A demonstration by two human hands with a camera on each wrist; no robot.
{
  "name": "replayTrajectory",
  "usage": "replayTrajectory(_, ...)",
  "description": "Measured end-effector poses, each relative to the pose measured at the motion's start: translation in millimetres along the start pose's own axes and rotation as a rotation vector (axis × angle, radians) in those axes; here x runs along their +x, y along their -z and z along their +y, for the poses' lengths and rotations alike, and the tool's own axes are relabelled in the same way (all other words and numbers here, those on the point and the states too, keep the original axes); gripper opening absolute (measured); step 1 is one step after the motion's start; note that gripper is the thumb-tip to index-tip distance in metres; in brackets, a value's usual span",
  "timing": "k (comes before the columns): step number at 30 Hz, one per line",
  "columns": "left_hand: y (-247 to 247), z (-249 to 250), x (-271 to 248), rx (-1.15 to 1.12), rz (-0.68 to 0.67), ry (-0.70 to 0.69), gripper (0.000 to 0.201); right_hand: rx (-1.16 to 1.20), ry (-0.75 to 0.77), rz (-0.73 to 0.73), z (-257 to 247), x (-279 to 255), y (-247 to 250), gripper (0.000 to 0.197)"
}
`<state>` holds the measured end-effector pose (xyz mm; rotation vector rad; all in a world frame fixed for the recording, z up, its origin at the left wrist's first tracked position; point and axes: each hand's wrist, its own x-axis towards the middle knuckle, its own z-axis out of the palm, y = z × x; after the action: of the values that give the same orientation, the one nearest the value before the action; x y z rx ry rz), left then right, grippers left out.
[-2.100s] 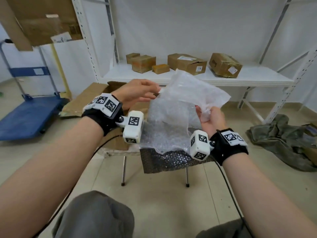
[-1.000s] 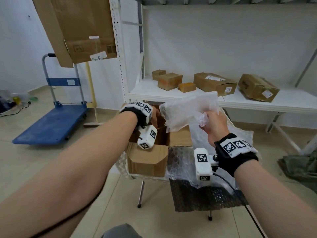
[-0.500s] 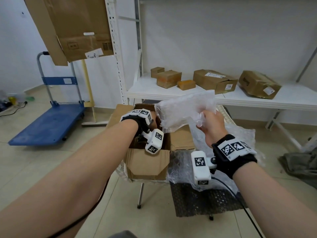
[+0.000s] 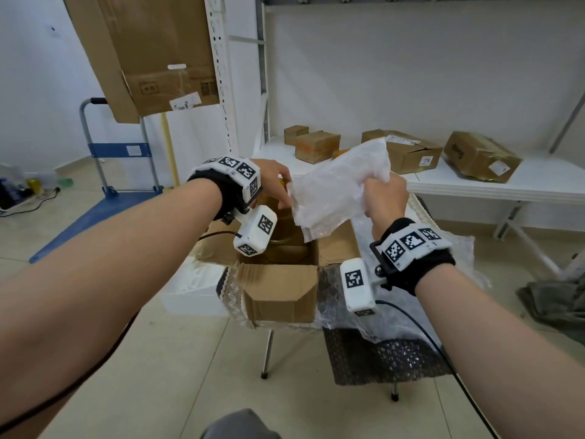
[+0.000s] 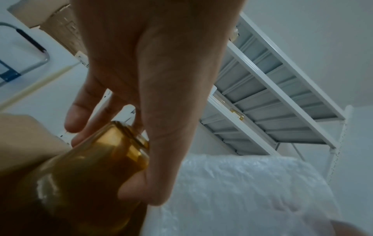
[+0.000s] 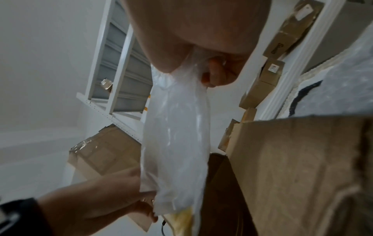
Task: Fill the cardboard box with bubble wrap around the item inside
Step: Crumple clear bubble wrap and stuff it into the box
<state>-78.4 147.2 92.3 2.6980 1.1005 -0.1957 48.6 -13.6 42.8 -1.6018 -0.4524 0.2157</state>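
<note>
Left wrist view: left hand (image 5: 153, 89) now down in box (image 4: 281, 289), fingers pinching neck of amber bottle (image 5: 84, 175); 2.1 s ago gripping the wrap instead. Right hand (image 4: 384, 198) clenched on folded wrap (image 4: 338, 191), held just above box opening, lower end dipping past rim. Sheet spread wide earlier, now bunched to a pad. Bottle tilted aside in box on desk (image 4: 380, 359). Judged: gap cleared, insertion next; no wrap packed yet.

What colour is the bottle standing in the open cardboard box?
Translucent amber. The bottle shows best in the left wrist view, where the left hand grips its neck.
</note>
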Motion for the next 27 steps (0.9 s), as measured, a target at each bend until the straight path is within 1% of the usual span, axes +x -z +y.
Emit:
replayTrajectory(3,-6.1,-11.7,-1.8,0.033,0.022,-0.003,0.065,-0.068,0.092,0.014,0.8,-7.7,-0.7,0.022)
replayTrajectory(5,-8.0,-19.2,-1.4,-0.004,0.047,-0.004,0.062,-0.112,0.132,0.037,3.9,-9.8,0.3,0.022)
replayTrajectory(7,-7.4,-25.7,-1.9,-0.081,0.067,-0.008,0.060,-0.147,0.155,0.016,6.7,-11.7,-0.9,0.021)
replayTrajectory(11,-6.1,-32.2,-3.3,-0.213,0.161,-0.020,0.058,-0.293,0.237,-0.166,9.4,-16.2,-11.7,0.027)
replayTrajectory(14,-5.2,-32.8,0.6,-0.229,0.217,-0.041,0.060,-0.515,0.257,-0.348,8.0,-14.2,-26.6,0.023)
replayTrajectory(16,-3.6,-31.8,1.4,-0.222,0.227,-0.056,0.061,-0.657,0.264,-0.456,8.8,-9.9,-38.6,0.024)
replayTrajectory(19,-2.2,-33.8,2.3,-0.239,0.226,-0.077,0.062,-0.823,0.293,-0.562,12.3,-8.6,-56.2,0.019)
replayTrajectory(20,-0.7,-34.3,1.8,-0.244,0.235,-0.082,0.061,-0.913,0.312,-0.591,12.9,-8.9,-61.4,0.020)
replayTrajectory(22,1.9,-35.4,2.1,-0.244,0.257,-0.082,0.061,-1.103,0.338,-0.639,15.5,-11.4,-70.1,0.027)
replayTrajectory(24,3.9,-36.1,2.7,-0.232,0.267,-0.084,0.061,-1.210,0.330,-0.686,24.7,-11.1,-79.3,0.031)
replayTrajectory(25,4.4,-36.2,2.7,-0.227,0.268,-0.089,0.060,-1.256,0.349,-0.680,30.3,-10.2,-83.5,0.034)
replayTrajectory(27,3.9,-36.7,3.4,-0.220,0.259,-0.100,0.059,-1.332,0.432,-0.594,37.4,-8.2,-86.6,0.039)
